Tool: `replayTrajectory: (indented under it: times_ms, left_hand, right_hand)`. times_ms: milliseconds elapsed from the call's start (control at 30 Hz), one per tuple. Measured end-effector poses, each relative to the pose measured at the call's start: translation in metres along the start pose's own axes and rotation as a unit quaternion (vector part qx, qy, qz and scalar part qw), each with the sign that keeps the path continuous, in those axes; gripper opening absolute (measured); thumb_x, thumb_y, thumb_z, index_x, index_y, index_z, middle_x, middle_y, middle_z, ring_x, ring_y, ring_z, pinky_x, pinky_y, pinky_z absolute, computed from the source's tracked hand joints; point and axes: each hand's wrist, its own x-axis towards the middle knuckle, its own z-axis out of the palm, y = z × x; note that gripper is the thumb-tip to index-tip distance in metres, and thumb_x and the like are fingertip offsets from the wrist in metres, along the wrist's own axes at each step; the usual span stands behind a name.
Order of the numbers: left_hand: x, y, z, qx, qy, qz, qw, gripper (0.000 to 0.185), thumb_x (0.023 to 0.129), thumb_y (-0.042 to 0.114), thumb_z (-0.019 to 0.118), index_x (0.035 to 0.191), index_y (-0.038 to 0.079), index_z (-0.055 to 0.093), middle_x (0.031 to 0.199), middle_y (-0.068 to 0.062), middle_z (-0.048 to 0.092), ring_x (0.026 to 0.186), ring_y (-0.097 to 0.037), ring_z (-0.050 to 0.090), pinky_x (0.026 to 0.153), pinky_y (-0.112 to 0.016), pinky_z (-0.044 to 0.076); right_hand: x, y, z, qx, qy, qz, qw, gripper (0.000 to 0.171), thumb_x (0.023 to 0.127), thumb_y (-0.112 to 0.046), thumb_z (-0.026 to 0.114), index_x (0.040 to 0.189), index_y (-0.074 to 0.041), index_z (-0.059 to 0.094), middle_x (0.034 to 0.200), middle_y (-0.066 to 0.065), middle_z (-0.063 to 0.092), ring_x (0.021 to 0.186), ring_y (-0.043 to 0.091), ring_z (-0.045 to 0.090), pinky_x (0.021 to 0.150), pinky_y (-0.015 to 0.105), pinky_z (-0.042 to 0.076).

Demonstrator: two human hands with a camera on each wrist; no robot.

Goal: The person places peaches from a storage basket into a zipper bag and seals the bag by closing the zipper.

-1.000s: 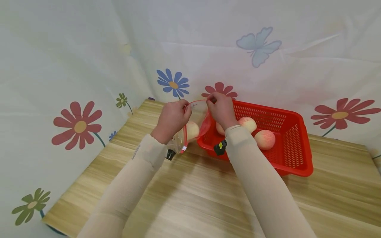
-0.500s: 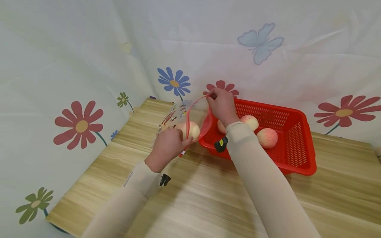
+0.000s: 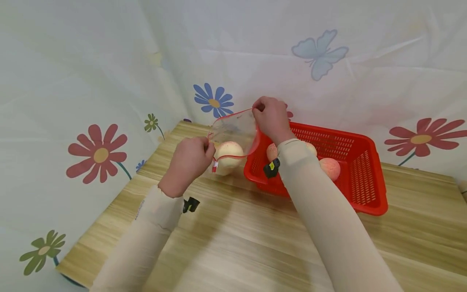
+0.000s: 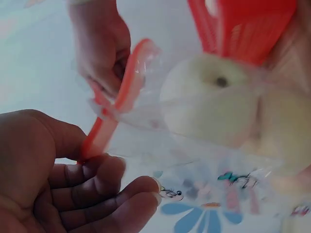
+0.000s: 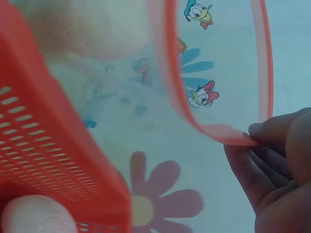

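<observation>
Left hand (image 3: 187,162) and right hand (image 3: 273,117) pinch the red rim (image 5: 264,63) of a clear zip bag (image 3: 233,130), between them beside the red basket (image 3: 380,194). It looks limp, slippery; with peaches (image 4: 209,107) likely weighing inside, the firmer rim seems surest.

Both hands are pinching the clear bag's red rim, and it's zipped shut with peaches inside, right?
Not zipped shut: the head view shows the clear bag spread open. The rest holds: left hand and right hand both pinch its red rim, with peaches inside.
</observation>
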Motion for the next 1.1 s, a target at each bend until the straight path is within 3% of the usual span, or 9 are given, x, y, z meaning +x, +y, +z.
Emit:
replayTrajectory:
  times_ms: [167,367,433,600,833,933,1100]
  left_hand:
    - [0.015,-0.008,-0.025,0.007,0.03,-0.005,0.9995,0.041,0.094,0.017,0.04,0.054,0.013,0.039,0.048,0.001,0.033,0.043,-0.018,0.036,0.047,-0.03,0.028]
    - [0.026,-0.019,-0.047,0.002,0.079,-0.028,0.9965,0.04,0.092,0.017,0.038,0.054,0.01,0.041,0.047,-0.002,0.033,0.04,-0.021,0.033,0.041,-0.03,0.025]
    - [0.028,-0.02,-0.052,0.003,0.077,-0.03,0.9966,0.04,0.092,0.018,0.037,0.053,0.01,0.04,0.046,-0.002,0.032,0.039,-0.02,0.031,0.041,-0.03,0.024]
    - [0.032,-0.018,-0.055,0.011,0.061,-0.007,0.998,0.042,0.094,0.019,0.037,0.053,0.01,0.041,0.046,-0.002,0.034,0.039,-0.02,0.033,0.042,-0.031,0.026]
    - [0.034,-0.019,-0.055,0.002,0.079,0.038,0.9961,0.043,0.097,0.019,0.037,0.054,0.01,0.041,0.047,-0.002,0.034,0.04,-0.02,0.034,0.044,-0.031,0.027]
    - [0.035,-0.021,-0.057,-0.006,0.09,0.03,0.9955,0.043,0.097,0.018,0.037,0.055,0.01,0.042,0.047,-0.001,0.034,0.041,-0.02,0.033,0.044,-0.032,0.027]
    - [0.04,-0.03,-0.06,-0.007,0.077,-0.001,0.997,0.042,0.096,0.019,0.037,0.055,0.009,0.041,0.047,-0.001,0.033,0.042,-0.021,0.033,0.045,-0.033,0.027]
  right_hand:
    - [0.007,-0.014,-0.011,-0.004,0.004,-0.014,1.0,0.023,0.097,-0.029,0.055,0.112,-0.016,0.066,0.108,0.002,0.067,0.095,0.019,0.055,0.077,0.036,0.052]
    - [0.013,-0.031,-0.019,0.013,0.002,-0.029,1.0,0.024,0.097,-0.027,0.054,0.114,-0.015,0.065,0.108,0.001,0.067,0.095,0.017,0.056,0.077,0.027,0.054]
    - [0.015,-0.034,-0.02,0.006,-0.018,-0.017,1.0,0.024,0.097,-0.027,0.055,0.115,-0.015,0.065,0.11,0.001,0.066,0.097,0.017,0.055,0.078,0.028,0.054]
    - [0.018,-0.036,-0.02,-0.029,-0.069,0.002,0.997,0.022,0.096,-0.025,0.056,0.113,-0.015,0.065,0.107,0.002,0.064,0.098,0.019,0.053,0.071,0.037,0.051]
    - [0.015,-0.038,-0.017,-0.021,-0.037,-0.051,0.998,0.023,0.097,-0.021,0.052,0.111,-0.012,0.067,0.103,0.002,0.067,0.092,0.02,0.056,0.066,0.029,0.048]
    - [0.013,-0.036,-0.019,-0.036,-0.021,-0.057,0.998,0.021,0.097,-0.018,0.052,0.108,-0.01,0.068,0.102,0.004,0.068,0.09,0.021,0.057,0.07,0.032,0.05]
    - [0.012,-0.039,-0.024,-0.018,0.011,-0.089,0.996,0.023,0.097,-0.02,0.051,0.109,-0.011,0.068,0.103,0.005,0.07,0.086,0.021,0.061,0.082,0.032,0.053]
